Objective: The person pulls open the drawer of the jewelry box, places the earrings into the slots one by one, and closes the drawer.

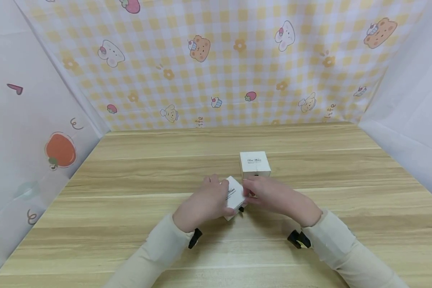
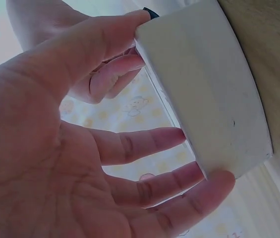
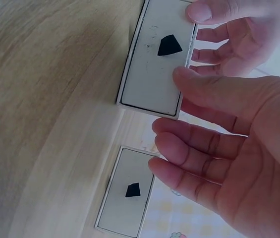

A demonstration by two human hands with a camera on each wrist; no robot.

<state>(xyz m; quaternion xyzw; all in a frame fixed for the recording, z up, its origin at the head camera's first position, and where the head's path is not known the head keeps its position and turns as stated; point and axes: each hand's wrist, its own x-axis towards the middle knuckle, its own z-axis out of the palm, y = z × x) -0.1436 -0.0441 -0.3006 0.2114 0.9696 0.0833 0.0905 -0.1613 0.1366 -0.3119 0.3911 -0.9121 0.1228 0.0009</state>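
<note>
A small white box with printed lettering on its top sits turned at an angle on the table, between both hands. My left hand grips it, the thumb at the near side and the fingers along the far left edges. In the right wrist view a black tab shows on the box's front face. My right hand pinches the box's right corner, thumb on the front edge; its index fingertip is partly hidden behind the box. The other right fingers are off the box. A speck of red beside the right fingers is too small to tell.
A second white box with similar lettering stands just behind the right hand, its black tab facing the person. Both stand on a wood-grain table. A yellow checked cloth hangs along the back, with white cloth at both sides.
</note>
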